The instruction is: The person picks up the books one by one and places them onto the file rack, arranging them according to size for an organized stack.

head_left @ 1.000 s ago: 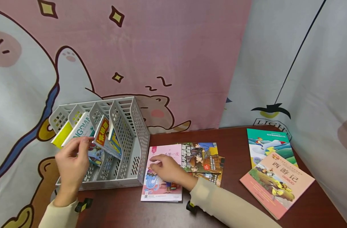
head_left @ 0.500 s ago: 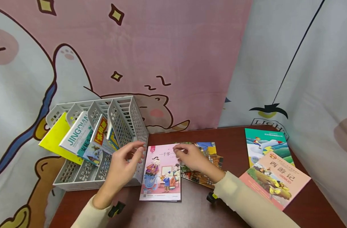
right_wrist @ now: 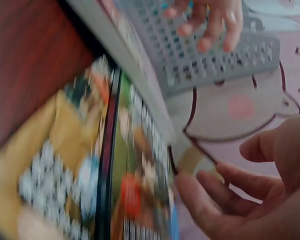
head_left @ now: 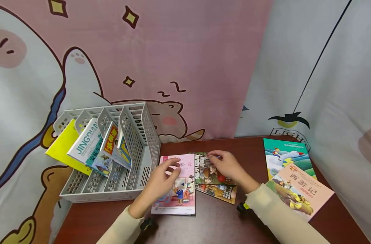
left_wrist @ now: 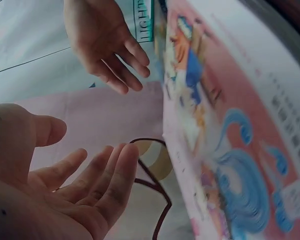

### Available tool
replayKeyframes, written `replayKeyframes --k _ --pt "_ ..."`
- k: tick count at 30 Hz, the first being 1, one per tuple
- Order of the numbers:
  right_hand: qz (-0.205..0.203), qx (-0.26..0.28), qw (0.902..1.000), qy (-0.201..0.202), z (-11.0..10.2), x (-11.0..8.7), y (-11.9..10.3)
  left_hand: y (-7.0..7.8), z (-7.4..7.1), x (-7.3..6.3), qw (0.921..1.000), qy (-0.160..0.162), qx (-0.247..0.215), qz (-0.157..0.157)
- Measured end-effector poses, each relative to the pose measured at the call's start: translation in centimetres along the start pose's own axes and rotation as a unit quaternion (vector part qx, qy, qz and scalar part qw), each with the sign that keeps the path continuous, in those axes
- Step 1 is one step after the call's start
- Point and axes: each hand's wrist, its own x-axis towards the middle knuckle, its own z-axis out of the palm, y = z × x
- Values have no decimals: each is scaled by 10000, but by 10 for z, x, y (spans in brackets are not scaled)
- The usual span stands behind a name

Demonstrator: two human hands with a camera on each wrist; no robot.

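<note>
My left hand [head_left: 161,181] hovers over a pink-covered book [head_left: 185,203] that lies flat on the table, its fingers loosely bent around nothing. In the left wrist view the fingers are apart from the pink cover [left_wrist: 240,125]. To the right, my right hand [head_left: 229,167] is over a dark picture-covered book [head_left: 205,171], partly hiding it. A second book with a yellowish-brown cover [head_left: 223,192] pokes out from beneath. The right wrist view shows the right-hand fingers [right_wrist: 195,200] relaxed, close over the dark book and gripping nothing.
A grey perforated file rack [head_left: 118,196] stands at the left, with a yellow book [head_left: 62,145], a white one [head_left: 85,144] and others leaning in its slots. At the right, a peach-coloured book [head_left: 301,189] overlaps a green-covered book [head_left: 286,152]. A printed cloth [head_left: 203,67] hangs behind the table.
The left hand has left the books in the rack and moved right, over the pink book. The right hand has shifted right from the pink book to the dark one.
</note>
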Motion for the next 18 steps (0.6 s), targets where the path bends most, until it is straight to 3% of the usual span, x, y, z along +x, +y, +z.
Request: replayKeyframes --k 6,14,18 --pt "292 -1121 9918 536 -23 3 23 -4 15 2 9999 -167 -8 -35" --pt "784 -2093 9734 510 -37 5 43 -5 34 6 9967 -797 126 -56" --pt "871 -2233 9689 612 -40 11 54 -6 42 10 9952 -960 191 -14"
